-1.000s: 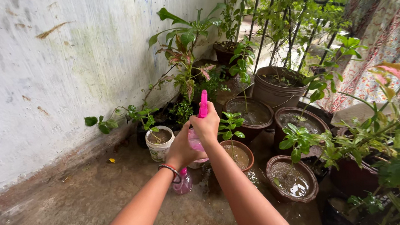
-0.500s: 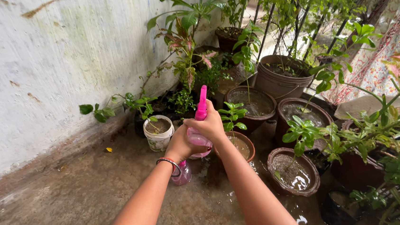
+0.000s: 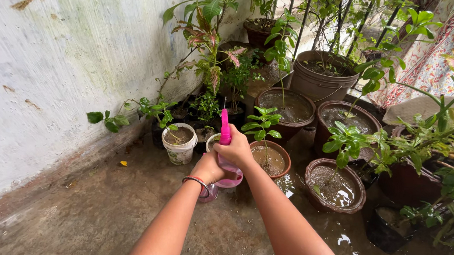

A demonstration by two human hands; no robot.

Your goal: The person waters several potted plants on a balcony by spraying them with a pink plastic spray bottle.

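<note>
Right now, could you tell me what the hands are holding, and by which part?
A pink spray bottle: the right hand grips its head near the trigger, and the left hand holds the body below.

A whitewashed wall (image 3: 53, 65), stained green and scuffed, runs along the left down to a wet concrete floor (image 3: 96, 214) with puddles at the right. Potted plants crowd the corner: a white bucket pot (image 3: 178, 145), brown clay pots (image 3: 335, 187) filled with water, and a grey tub (image 3: 320, 78). Behind them stand dark metal bars (image 3: 343, 18) and a patterned cloth (image 3: 443, 58) in soft daylight.
</note>
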